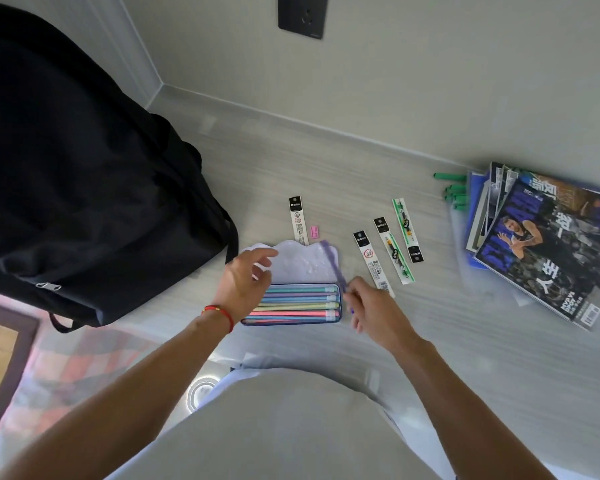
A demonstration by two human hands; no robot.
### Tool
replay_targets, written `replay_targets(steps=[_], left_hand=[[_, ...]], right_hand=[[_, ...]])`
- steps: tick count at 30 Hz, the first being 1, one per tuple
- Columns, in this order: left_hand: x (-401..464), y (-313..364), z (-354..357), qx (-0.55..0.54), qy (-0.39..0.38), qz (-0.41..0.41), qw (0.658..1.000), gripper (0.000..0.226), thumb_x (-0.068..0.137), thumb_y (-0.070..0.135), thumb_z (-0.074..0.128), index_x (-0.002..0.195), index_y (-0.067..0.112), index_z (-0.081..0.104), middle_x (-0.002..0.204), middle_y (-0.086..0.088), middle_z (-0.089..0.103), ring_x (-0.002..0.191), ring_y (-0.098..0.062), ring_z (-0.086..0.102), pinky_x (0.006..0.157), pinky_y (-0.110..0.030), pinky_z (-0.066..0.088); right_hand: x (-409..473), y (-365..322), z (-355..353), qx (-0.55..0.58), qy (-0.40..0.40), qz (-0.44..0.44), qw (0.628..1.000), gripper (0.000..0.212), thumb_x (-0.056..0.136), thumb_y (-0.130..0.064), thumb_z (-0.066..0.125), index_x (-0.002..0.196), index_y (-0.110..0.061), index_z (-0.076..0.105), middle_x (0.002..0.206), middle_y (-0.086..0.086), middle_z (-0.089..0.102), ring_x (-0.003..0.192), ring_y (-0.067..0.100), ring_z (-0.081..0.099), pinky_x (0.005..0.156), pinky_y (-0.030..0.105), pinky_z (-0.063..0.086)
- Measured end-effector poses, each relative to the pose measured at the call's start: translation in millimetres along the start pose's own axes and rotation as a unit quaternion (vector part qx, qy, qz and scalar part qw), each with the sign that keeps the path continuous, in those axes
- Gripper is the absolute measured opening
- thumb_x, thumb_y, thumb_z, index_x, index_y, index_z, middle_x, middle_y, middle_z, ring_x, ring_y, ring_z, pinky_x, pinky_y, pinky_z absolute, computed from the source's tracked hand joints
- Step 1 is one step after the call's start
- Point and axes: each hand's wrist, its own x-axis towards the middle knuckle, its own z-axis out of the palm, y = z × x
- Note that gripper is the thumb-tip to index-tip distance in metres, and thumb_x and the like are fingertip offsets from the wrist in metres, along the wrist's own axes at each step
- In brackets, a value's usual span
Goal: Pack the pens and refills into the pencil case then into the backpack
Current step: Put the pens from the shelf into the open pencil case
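A view from above looks down at a pale wood-grain floor where a person works over an open pencil case [340, 301]. The case is a shallow tin with a dark blue rim; its pale lilac lid [295, 263], with a wavy, scalloped edge, lies folded back flat on the floor behind it. Inside the tray, pastel pens [300, 303] lie side by side, in teal, purple, blue, yellow and pink, their caps toward the right.

The left hand [245, 284], with a red string bracelet [219, 315] at the wrist, hovers over the left end of the case, fingers loosely spread and holding nothing. The right hand [373, 310] sits just right of the case and pinches the lower end of a purple pen [333, 265], which slants up and left across the lid's right edge.

Four packaged refills lie on the floor. One white refill pack [298, 220] rests just behind the lid, beside a small pink eraser [315, 232]. To the right lie another white pack [371, 261] and two green-trimmed packs [397, 252] [407, 230], near one another.

A large black backpack [84, 185] stands to the left, touching the case's far left corner area. Well off to the right lies a stack of magazines [541, 247], with green pens [452, 188] beside it.
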Motion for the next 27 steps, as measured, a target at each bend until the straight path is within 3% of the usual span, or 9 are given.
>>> replay_targets(steps=[4,9,12,15,20,27], left_hand=[[-3,-1,1,0.027,-0.066,0.078,0.994,0.050,0.083,-0.008,0.053,0.116,0.028,0.066,0.106,0.004,0.064,0.089,-0.008,0.064,0.079,-0.021,0.055],[-18,-17,2,0.084,-0.105,0.092,0.987,0.027,0.084,0.008,0.064,0.107,0.019,0.072,0.104,0.002,0.070,0.089,-0.011,0.063,0.082,-0.026,0.056],[-22,-28,1,0.109,-0.113,0.122,0.980,0.022,0.089,0.019,0.067,0.110,0.016,0.070,0.102,-0.002,0.067,0.087,-0.015,0.062,0.081,-0.029,0.054],[-22,-39,0,0.154,-0.124,0.128,0.972,0.028,0.094,0.028,0.062,0.119,0.017,0.065,0.111,-0.003,0.065,0.099,-0.020,0.060,0.088,-0.030,0.052],[-20,-41,4,0.175,-0.116,0.098,0.973,0.029,0.095,0.025,0.060,0.123,0.018,0.063,0.113,-0.007,0.067,0.100,-0.025,0.061,0.089,-0.039,0.055],[-19,-49,4,0.182,-0.101,0.123,0.970,0.015,0.083,0.011,0.069,0.097,0.014,0.070,0.091,-0.003,0.066,0.085,-0.023,0.060,0.075,-0.039,0.056]], right_hand=[[3,-16,18,-0.116,-0.028,-0.083,0.989,0.013,0.104,-0.024,0.049,0.100,-0.014,0.056,0.084,0.002,0.067,0.071,0.027,0.063,0.063,0.035,0.047],[18,-25,22,-0.113,-0.018,-0.116,0.987,0.012,0.101,-0.018,0.054,0.099,-0.011,0.063,0.098,0.007,0.071,0.091,0.025,0.066,0.078,0.039,0.052],[26,-28,21,-0.112,-0.025,-0.118,0.986,0.012,0.101,-0.015,0.054,0.102,-0.010,0.065,0.098,0.006,0.069,0.093,0.021,0.067,0.082,0.037,0.054],[34,-32,25,-0.119,-0.029,-0.123,0.985,0.014,0.102,-0.020,0.055,0.103,-0.011,0.065,0.099,0.002,0.067,0.095,0.017,0.067,0.079,0.033,0.053],[41,-27,31,-0.139,-0.030,-0.106,0.984,0.017,0.098,-0.029,0.061,0.106,-0.017,0.070,0.101,0.000,0.062,0.091,0.023,0.066,0.082,0.037,0.052],[33,-16,34,-0.110,0.021,-0.087,0.990,0.018,0.095,-0.016,0.062,0.111,-0.015,0.071,0.106,0.000,0.063,0.091,0.022,0.068,0.082,0.034,0.054]])
